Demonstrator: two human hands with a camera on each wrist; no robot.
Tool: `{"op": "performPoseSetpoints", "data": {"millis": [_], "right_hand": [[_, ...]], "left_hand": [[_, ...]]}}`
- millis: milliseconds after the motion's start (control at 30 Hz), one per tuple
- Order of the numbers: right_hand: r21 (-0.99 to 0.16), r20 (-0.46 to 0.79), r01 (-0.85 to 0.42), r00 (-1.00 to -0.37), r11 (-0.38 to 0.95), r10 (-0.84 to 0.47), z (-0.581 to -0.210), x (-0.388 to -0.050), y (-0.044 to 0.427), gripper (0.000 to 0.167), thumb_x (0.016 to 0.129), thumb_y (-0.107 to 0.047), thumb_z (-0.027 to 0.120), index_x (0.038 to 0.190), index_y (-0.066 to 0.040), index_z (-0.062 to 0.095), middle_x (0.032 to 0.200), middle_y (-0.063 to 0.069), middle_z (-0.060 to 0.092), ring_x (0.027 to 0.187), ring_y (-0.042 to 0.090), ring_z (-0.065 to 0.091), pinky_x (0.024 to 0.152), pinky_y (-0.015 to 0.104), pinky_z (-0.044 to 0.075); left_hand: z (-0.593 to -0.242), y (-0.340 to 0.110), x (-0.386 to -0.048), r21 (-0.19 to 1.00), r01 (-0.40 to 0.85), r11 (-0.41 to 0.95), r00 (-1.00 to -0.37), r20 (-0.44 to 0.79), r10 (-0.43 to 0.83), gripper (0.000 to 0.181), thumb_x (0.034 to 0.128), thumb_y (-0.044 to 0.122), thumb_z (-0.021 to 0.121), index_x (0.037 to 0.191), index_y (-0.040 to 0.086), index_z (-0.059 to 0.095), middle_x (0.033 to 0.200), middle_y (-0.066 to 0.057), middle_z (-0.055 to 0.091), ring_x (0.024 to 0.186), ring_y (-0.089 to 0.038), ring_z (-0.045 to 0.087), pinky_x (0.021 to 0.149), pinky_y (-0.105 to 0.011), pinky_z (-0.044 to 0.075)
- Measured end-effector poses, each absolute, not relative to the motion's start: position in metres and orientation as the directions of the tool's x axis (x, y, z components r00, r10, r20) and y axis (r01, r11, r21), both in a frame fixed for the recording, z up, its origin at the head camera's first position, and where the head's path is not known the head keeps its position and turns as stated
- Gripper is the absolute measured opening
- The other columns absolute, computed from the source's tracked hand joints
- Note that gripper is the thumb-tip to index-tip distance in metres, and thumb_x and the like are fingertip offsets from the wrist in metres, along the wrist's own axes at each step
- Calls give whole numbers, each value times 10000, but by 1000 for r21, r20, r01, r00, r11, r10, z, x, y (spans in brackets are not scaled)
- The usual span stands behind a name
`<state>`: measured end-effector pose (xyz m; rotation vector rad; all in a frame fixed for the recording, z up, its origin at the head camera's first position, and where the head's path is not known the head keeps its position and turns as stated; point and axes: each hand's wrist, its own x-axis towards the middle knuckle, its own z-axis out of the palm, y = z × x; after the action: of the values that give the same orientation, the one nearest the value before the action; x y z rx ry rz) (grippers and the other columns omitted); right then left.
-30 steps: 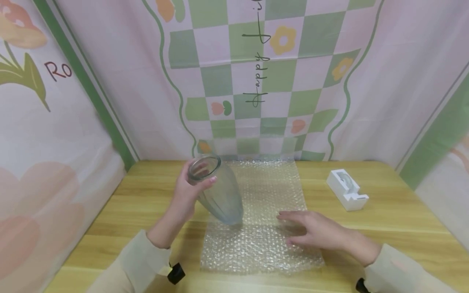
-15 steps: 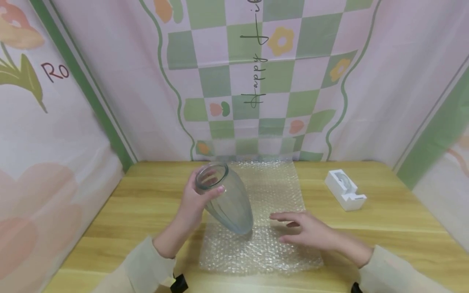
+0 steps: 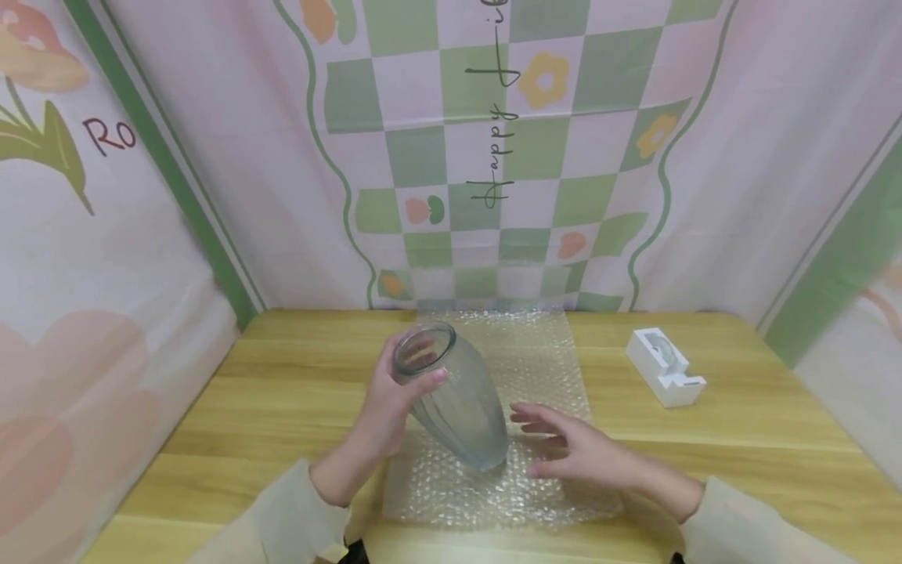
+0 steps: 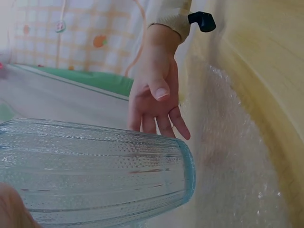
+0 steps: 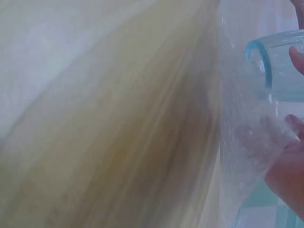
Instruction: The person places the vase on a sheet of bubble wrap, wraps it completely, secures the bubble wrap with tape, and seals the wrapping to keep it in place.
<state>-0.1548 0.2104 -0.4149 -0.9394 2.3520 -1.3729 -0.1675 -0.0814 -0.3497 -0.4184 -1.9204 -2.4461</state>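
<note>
A clear ribbed glass vase is tilted, its mouth up and to the left, its base low over a sheet of bubble wrap. My left hand grips it near the rim, thumb in front. Whether the base touches the wrap I cannot tell. To the right of the base is my right hand, fingers spread and holding nothing. In the left wrist view the right hand shows palm and loose fingers beyond the vase. The right wrist view catches the vase's base at its right edge.
A white tape dispenser with a clear roll sits on the wooden table at the right. The far end of the wrap stands up against the patterned curtain behind the table.
The left hand has carried the tilted vase to the right and toward me, lower over the wrap. The right hand has shifted slightly left, closer to the vase's base.
</note>
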Motion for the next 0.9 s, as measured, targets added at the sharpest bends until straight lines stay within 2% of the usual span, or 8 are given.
{"op": "performPoseSetpoints", "data": {"millis": [167, 333, 467, 633, 733, 900], "right_hand": [[-894, 60, -328, -761, 304, -646, -416, -153, 204, 923, 878, -187, 801, 1565, 77, 244, 1512, 368, 361, 1311, 539, 467, 1055, 585, 431], [-935, -1, -227, -768, 273, -641, -415, -151, 199, 1003, 872, -153, 812, 1585, 72, 143, 1537, 417, 253, 1306, 561, 457, 1057, 537, 459], [-933, -45, -188, -783, 306, -621, -415, -149, 198, 1040, 866, -164, 822, 1592, 65, 114, 1497, 433, 296, 1250, 540, 515, 1016, 526, 509], [-933, -52, -174, -800, 313, -598, -416, -149, 198, 1036, 869, -173, 822, 1572, 114, 116, 1457, 444, 355, 1201, 481, 572, 974, 424, 552], [-935, -34, -182, -810, 306, -585, -416, -149, 197, 1016, 865, -165, 824, 1554, 141, 143, 1463, 432, 364, 1224, 484, 554, 979, 363, 545], [-932, -7, -205, -812, 297, -584, -415, -148, 197, 1006, 845, -151, 837, 1540, 153, 177, 1483, 415, 346, 1285, 532, 482, 1014, 383, 524]], "left_hand": [[-354, -77, -165, 948, 172, -268, -965, 216, 147, 723, 825, 97, 698, 1464, -33, 386, 1468, -256, 442, 1294, -367, 498, 1029, -391, 484], [-359, -72, -163, 941, 172, -291, -972, 210, 106, 736, 833, 106, 687, 1481, -42, 371, 1445, -251, 466, 1244, -301, 520, 1029, -369, 458], [-361, -69, -159, 934, 146, -326, -979, 183, 87, 748, 853, 129, 672, 1502, -40, 339, 1454, -251, 460, 1250, -299, 503, 1077, -401, 395], [-361, -67, -154, 923, 112, -368, -987, 147, 69, 760, 860, 170, 669, 1514, -17, 330, 1501, -252, 412, 1294, -342, 471, 1145, -514, 293], [-362, -67, -152, 920, 104, -378, -988, 138, 64, 763, 867, 183, 667, 1524, -3, 324, 1510, -236, 401, 1307, -350, 465, 1143, -549, 306], [-363, -66, -151, 911, 113, -397, -987, 148, 57, 769, 868, 186, 669, 1521, -22, 322, 1474, -206, 439, 1234, -289, 534, 1099, -447, 394]]}}
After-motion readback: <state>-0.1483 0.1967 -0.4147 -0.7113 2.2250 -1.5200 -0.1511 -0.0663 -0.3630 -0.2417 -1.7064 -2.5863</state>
